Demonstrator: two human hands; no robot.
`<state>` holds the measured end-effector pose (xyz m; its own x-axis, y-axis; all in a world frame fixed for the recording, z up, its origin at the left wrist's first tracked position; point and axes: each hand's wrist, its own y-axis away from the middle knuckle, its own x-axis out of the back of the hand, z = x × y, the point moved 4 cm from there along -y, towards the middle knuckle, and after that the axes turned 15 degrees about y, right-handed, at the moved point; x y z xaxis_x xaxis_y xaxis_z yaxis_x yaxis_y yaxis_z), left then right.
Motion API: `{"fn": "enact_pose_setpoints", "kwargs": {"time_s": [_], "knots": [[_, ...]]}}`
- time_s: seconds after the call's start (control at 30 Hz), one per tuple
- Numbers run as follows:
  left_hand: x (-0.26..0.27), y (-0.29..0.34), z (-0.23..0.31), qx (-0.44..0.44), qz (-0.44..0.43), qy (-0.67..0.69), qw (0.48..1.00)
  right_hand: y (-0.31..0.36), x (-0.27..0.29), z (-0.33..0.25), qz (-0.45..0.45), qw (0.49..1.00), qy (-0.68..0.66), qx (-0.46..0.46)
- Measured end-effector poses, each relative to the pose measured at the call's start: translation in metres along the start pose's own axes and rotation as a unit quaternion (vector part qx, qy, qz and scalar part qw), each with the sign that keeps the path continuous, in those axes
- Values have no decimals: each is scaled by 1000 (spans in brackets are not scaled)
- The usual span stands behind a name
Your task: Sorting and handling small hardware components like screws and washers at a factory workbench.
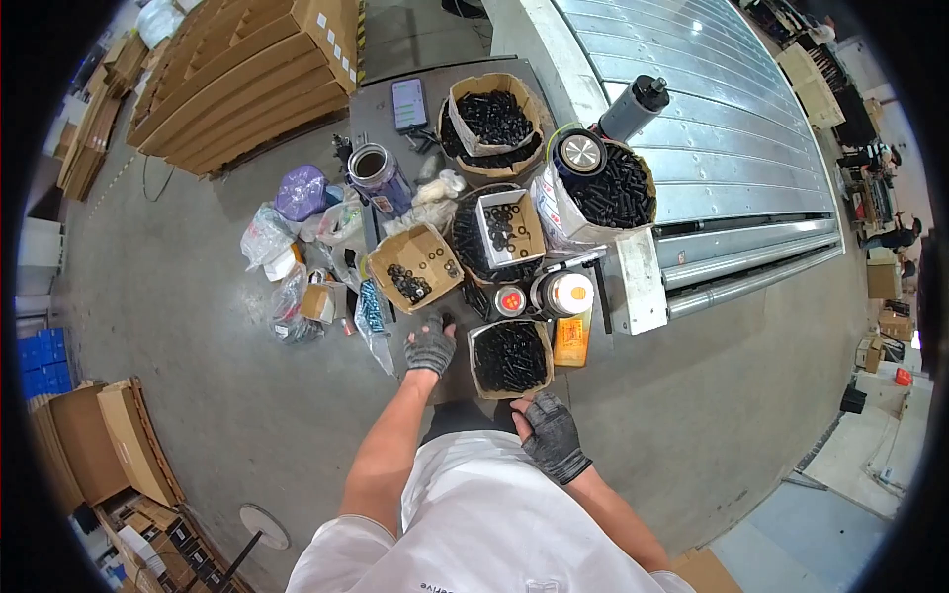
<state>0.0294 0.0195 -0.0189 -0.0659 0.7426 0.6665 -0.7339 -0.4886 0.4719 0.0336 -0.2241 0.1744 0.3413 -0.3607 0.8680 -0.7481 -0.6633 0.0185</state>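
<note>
My left hand (pixel 431 347), in a grey fingerless glove, is over the near edge of the table, just below a shallow cardboard box (pixel 384 259) of dark rings and small metal parts. Its fingers are apart, with nothing visible in them. My right hand (pixel 554 435), gloved alike, is curled close to my body, by the near right corner of a carton of black screws (pixel 510 358). Its fingers are closed; what they hold, if anything, is hidden. Behind that carton, a small white box (pixel 512 225) with black rings sits on another container of black parts.
A red-topped jar (pixel 509 300), a white-capped bottle (pixel 571 294) and an orange packet (pixel 571 341) crowd the right side. Farther back stand a metal tumbler (pixel 374 173), a phone (pixel 407 105) and cartons of black screws (pixel 615 188). A roller conveyor (pixel 741 178) borders the right.
</note>
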Motion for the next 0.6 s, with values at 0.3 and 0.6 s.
{"fn": "enact_pose_setpoints", "kwargs": {"time_s": [0.3,0.6], "knots": [[15,23,25,-227,56,-69,970,-9,-1,-20,-7,1000,-22,4],[5,25,-3,-145,39,81,985,-28,-18,-44,-1,998,-54,43]]}}
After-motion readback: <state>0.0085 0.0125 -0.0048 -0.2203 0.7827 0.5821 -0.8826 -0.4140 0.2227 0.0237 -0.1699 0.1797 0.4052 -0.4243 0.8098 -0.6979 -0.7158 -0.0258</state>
